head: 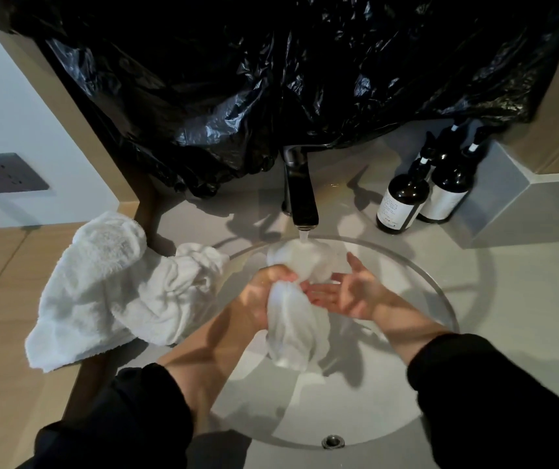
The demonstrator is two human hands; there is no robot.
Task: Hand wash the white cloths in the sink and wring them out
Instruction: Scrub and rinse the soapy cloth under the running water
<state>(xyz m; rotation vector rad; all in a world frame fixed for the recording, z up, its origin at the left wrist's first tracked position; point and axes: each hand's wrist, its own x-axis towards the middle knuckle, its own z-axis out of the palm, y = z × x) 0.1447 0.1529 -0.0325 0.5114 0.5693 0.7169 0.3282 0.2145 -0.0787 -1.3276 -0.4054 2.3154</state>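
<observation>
A wet white cloth (291, 319) hangs over the round sink (440, 299), bunched in the middle by my left hand (264, 292), which is shut around it. The cloth's upper end (300, 262) balloons under the running water from the dark faucet (300, 191). My right hand (346, 292) is held palm up with spread fingers just right of the cloth, fingertips close to it, holding nothing. A pile of white towels (115, 292) lies on the counter left of the sink.
Two dark pump bottles (403, 198) (447, 187) stand at the back right of the counter. A black plastic sheet (271, 79) covers the wall above the faucet. A wall socket (0, 174) is at the left. The drain fitting (333, 441) sits at the sink's near rim.
</observation>
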